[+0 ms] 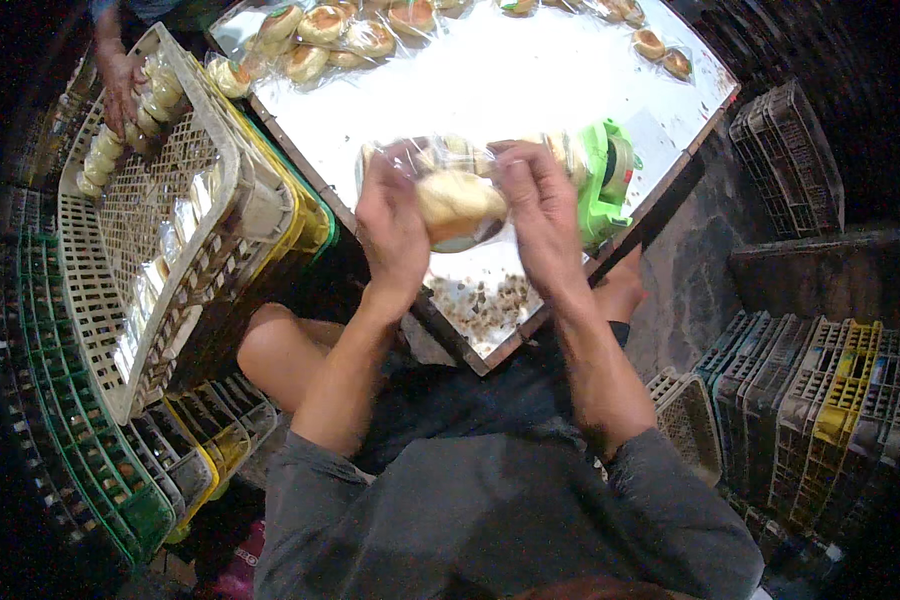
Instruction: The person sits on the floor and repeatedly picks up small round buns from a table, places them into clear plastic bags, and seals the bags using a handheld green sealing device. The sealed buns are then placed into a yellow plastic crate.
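Between my hands, over the table's near corner, is a clear plastic bag of bread rolls. My left hand grips its left side, and the fingers are blurred. On the opposite side my right hand pinches the plastic, thumb and fingers close together. A bright green tape dispenser with a roll of tape stands just right of my right hand. Partly hidden behind both hands are more pale rolls near the dispenser.
Bagged rolls lie along the white table's far side. At left, another person's hand reaches into a plastic crate holding wrapped bread. Stacked crates stand at lower right. Dark crumbs cover the near corner.
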